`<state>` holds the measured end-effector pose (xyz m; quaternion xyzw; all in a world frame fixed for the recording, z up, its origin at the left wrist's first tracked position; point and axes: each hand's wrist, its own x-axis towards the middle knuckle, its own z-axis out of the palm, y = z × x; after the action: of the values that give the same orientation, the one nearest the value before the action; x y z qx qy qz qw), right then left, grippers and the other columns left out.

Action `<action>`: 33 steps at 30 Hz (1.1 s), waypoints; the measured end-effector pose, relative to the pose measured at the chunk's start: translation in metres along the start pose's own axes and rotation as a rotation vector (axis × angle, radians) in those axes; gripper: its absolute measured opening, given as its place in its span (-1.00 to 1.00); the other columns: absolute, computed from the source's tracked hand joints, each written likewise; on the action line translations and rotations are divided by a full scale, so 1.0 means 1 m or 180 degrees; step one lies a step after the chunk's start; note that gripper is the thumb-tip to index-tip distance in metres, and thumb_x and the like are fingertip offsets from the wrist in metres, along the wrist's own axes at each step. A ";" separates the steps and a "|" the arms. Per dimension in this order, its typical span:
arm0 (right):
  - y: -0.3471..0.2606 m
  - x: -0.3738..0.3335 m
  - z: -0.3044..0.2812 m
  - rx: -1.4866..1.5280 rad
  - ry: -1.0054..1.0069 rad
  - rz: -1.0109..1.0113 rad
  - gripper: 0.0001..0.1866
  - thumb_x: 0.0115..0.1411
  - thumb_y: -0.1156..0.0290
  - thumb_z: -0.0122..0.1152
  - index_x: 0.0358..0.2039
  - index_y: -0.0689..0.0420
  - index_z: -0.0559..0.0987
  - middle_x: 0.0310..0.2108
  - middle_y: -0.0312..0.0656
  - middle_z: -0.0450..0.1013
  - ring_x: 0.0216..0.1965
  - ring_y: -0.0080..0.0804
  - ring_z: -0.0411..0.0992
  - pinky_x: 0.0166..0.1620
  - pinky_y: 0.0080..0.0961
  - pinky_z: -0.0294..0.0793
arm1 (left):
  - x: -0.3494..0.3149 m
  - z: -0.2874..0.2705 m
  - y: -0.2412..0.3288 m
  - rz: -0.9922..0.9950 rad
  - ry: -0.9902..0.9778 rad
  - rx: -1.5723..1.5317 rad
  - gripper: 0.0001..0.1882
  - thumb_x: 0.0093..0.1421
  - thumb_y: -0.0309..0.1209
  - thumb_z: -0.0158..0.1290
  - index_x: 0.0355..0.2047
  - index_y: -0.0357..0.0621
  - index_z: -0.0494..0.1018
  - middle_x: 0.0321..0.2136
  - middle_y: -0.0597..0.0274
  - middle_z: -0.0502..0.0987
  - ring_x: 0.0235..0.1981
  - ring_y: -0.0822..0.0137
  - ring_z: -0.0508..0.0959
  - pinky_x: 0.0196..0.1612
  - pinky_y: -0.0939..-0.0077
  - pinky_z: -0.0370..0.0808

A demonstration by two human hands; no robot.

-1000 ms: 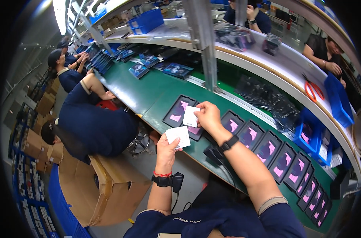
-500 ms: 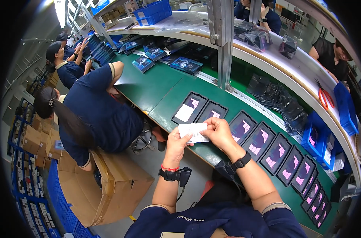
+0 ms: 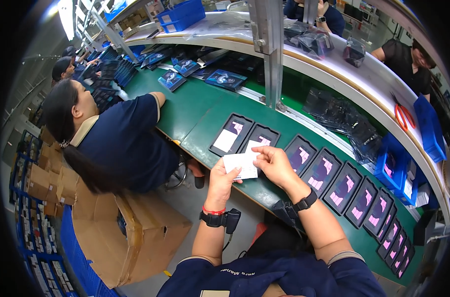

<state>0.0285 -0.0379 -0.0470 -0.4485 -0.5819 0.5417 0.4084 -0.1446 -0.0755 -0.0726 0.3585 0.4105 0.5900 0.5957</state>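
My left hand holds a small stack of white printed paper slips just over the near edge of the green bench, thumb on top. At the stack's upper right corner, my right hand pinches one slip, which sticks up at an angle from the rest. Behind the slips lies a shallow black tray with a dark insert and pink pieces, partly covered by my fingers and the paper. The tray to its left has a white slip lying on it. Several similar trays run off to the right.
A co-worker sits at the left, beside an open cardboard box. Flat dark packages lie at the back of the bench. A metal post rises there; blue bins and red-handled scissors are at the right.
One slip has been drawn up and apart from the stack by my right hand. The co-worker at the left has turned from the box and sits more upright.
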 end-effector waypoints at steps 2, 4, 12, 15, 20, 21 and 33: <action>-0.001 -0.008 -0.007 -0.0060 0.0092 0.0077 -0.78 0.02 0.68 0.16 -0.26 0.34 0.52 -0.49 -0.26 0.51 -0.46 -0.69 0.42 -0.41 -0.71 0.39 | 0.002 0.010 -0.004 -0.0007 -0.0245 0.0014 -0.72 0.11 -0.56 0.09 -0.15 -0.27 0.37 -0.32 0.19 0.54 -0.41 0.46 0.55 -0.52 0.67 0.48; 0.004 -0.016 -0.017 0.0070 0.0521 0.0025 -0.81 0.00 0.69 0.18 -0.30 0.33 0.52 -0.51 -0.27 0.50 -0.47 -0.69 0.43 -0.41 -0.72 0.41 | 0.004 0.022 -0.007 -0.0089 -0.0374 -0.0041 -0.73 0.11 -0.55 0.09 -0.16 -0.26 0.38 -0.32 0.20 0.54 -0.39 0.47 0.55 -0.51 0.66 0.48; -0.006 -0.049 -0.048 0.0233 0.1011 0.0271 -0.78 -0.02 0.69 0.23 -0.32 0.29 0.46 -0.47 -0.21 0.51 -0.53 -0.63 0.45 -0.52 -0.73 0.43 | 0.005 0.048 -0.028 -0.0236 -0.0742 -0.0043 -0.75 0.11 -0.57 0.09 -0.17 -0.24 0.40 -0.34 0.22 0.54 -0.40 0.49 0.53 -0.53 0.67 0.46; 0.001 -0.049 -0.074 0.0178 0.1477 0.0489 -0.73 -0.02 0.66 0.24 -0.26 0.32 0.46 -0.47 -0.16 0.51 -0.59 -0.58 0.43 -0.67 -0.70 0.37 | 0.008 0.052 -0.025 -0.0234 -0.0545 0.0004 -0.75 0.11 -0.58 0.08 -0.17 -0.24 0.40 -0.34 0.22 0.54 -0.40 0.48 0.53 -0.55 0.68 0.44; 0.007 -0.061 -0.083 -0.2373 0.1953 -0.0710 -0.54 0.01 0.54 0.25 -0.04 0.34 0.41 -0.40 -0.09 0.52 -0.58 -0.58 0.42 -0.50 -0.60 0.44 | 0.007 0.066 -0.023 -0.0287 -0.0594 0.0079 -0.75 0.11 -0.58 0.08 -0.17 -0.25 0.39 -0.34 0.22 0.54 -0.41 0.49 0.53 -0.55 0.69 0.43; -0.010 -0.067 -0.079 -0.1463 0.1588 -0.0118 -0.58 -0.01 0.48 0.24 -0.13 0.39 0.44 -0.39 -0.05 0.52 -0.46 -0.48 0.50 -0.35 -0.53 0.46 | 0.005 0.072 -0.024 -0.0279 -0.0676 0.0097 -0.75 0.11 -0.58 0.08 -0.18 -0.25 0.39 -0.34 0.22 0.54 -0.41 0.49 0.53 -0.54 0.69 0.44; 0.018 -0.106 -0.124 -0.0842 0.2086 0.0285 -0.69 0.07 0.63 0.13 -0.12 0.31 0.46 -0.49 -0.20 0.48 -0.59 -0.57 0.40 -0.52 -0.65 0.42 | 0.004 0.111 -0.041 -0.0611 -0.1000 -0.0110 -0.77 0.12 -0.58 0.07 -0.18 -0.25 0.38 -0.35 0.20 0.54 -0.43 0.48 0.54 -0.54 0.68 0.46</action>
<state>0.1777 -0.1075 -0.0537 -0.6725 -0.4649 0.3065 0.4876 -0.0266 -0.0673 -0.0653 0.3951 0.3346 0.4743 0.7121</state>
